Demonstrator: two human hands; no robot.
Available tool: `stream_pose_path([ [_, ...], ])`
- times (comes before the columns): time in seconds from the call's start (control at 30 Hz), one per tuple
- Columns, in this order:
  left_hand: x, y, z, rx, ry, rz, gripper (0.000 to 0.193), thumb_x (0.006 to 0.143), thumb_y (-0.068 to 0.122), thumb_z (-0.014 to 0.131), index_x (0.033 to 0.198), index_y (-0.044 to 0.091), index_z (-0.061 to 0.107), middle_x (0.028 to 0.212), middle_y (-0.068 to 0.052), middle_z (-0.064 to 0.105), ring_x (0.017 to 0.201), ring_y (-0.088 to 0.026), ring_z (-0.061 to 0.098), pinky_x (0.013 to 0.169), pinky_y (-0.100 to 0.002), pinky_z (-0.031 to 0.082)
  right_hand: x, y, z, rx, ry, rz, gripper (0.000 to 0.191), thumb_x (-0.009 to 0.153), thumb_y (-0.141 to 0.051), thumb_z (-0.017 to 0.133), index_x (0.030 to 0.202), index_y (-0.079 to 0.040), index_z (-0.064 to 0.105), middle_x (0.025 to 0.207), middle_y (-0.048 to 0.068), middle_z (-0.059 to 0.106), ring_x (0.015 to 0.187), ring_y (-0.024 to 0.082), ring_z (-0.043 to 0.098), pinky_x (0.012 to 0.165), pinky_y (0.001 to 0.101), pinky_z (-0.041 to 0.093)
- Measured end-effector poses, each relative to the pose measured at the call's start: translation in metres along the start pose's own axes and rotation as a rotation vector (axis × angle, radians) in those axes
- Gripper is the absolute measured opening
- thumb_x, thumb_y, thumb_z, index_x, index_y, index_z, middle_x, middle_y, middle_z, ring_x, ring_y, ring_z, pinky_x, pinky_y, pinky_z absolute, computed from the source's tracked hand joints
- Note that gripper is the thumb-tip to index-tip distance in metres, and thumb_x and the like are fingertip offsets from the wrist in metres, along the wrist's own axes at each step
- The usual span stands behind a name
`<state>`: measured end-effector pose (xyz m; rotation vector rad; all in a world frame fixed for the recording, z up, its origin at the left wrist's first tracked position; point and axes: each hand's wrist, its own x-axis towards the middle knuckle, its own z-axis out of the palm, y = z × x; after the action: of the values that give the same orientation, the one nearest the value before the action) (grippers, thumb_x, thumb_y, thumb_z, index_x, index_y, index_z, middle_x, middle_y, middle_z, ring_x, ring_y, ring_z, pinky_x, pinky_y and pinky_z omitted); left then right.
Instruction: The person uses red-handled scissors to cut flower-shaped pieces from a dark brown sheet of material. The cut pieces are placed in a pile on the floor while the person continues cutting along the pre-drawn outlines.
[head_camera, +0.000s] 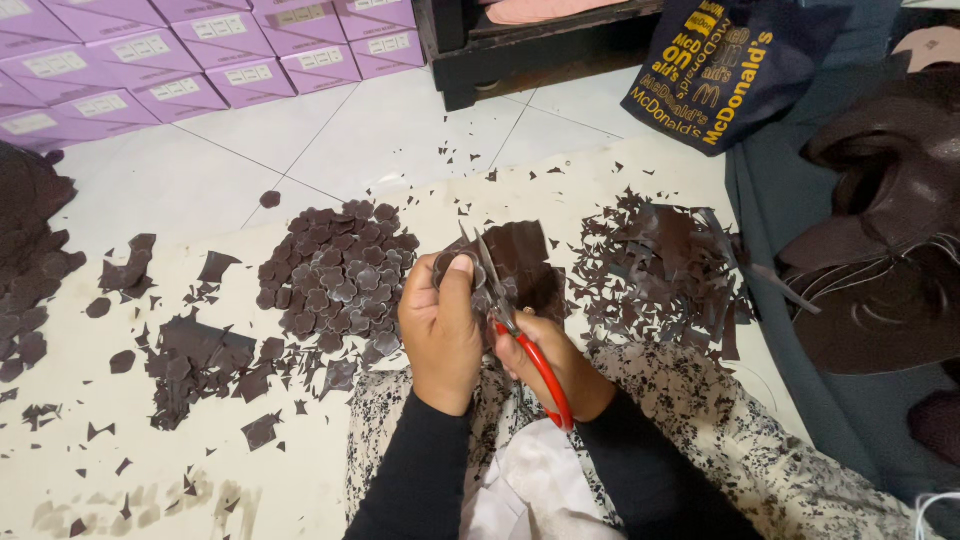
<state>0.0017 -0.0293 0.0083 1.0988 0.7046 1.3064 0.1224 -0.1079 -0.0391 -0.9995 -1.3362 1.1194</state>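
My left hand (441, 332) grips a small dark brown cut-out piece (445, 266) between thumb and fingers, just in front of my lap. My right hand (553, 366) holds red-handled scissors (520, 335), whose blades point up and away into the piece. Behind the blades lies a larger dark brown sheet (522, 262). A heap of flower-shaped brown cut-outs (338, 272) sits just left of my hands on the cream floor cloth (210, 470).
Brown offcuts (655, 265) pile up to the right, more scraps (195, 360) to the left. Purple boxes (190, 60) are stacked at top left. A dark bag (715, 65) and dark folded material (885, 230) lie at right. A dark wooden furniture base (520, 45) stands behind.
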Motion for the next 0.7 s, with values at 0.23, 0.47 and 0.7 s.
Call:
stream_pose_path([
  [0.23, -0.001, 0.003, 0.008, -0.092, 0.003, -0.044, 0.014, 0.104, 0.012, 0.056, 0.100, 0.001, 0.063, 0.086, 0.001, 0.066, 0.074, -0.003, 0.056, 0.067, -0.020, 0.048, 0.001, -0.004, 0.009, 0.093, 0.096, 0.137, 0.052, 0.102, -0.054, 0.053, 0.109, -0.004, 0.062, 0.069, -0.006, 0.043, 0.058, 0.004, 0.040, 0.051, 0.0223, 0.034],
  [0.47, -0.002, 0.002, 0.007, -0.112, 0.018, -0.053, 0.012, 0.104, 0.012, 0.057, 0.098, 0.002, 0.062, 0.086, 0.001, 0.063, 0.073, -0.003, 0.054, 0.065, -0.020, 0.046, 0.000, -0.005, 0.010, 0.013, 0.099, 0.125, 0.054, 0.101, -0.057, 0.051, 0.108, -0.004, 0.063, 0.067, -0.007, 0.044, 0.055, 0.004, 0.041, 0.049, 0.0225, 0.035],
  [0.7, 0.000, 0.001, 0.000, -0.004, -0.015, -0.011, 0.015, 0.106, 0.013, 0.057, 0.099, 0.002, 0.063, 0.085, 0.003, 0.061, 0.074, -0.003, 0.051, 0.067, -0.020, 0.046, 0.001, -0.004, 0.006, 0.012, 0.044, 0.064, 0.054, 0.102, -0.058, 0.053, 0.106, -0.005, 0.058, 0.075, -0.005, 0.046, 0.064, 0.005, 0.044, 0.055, 0.0232, 0.038],
])
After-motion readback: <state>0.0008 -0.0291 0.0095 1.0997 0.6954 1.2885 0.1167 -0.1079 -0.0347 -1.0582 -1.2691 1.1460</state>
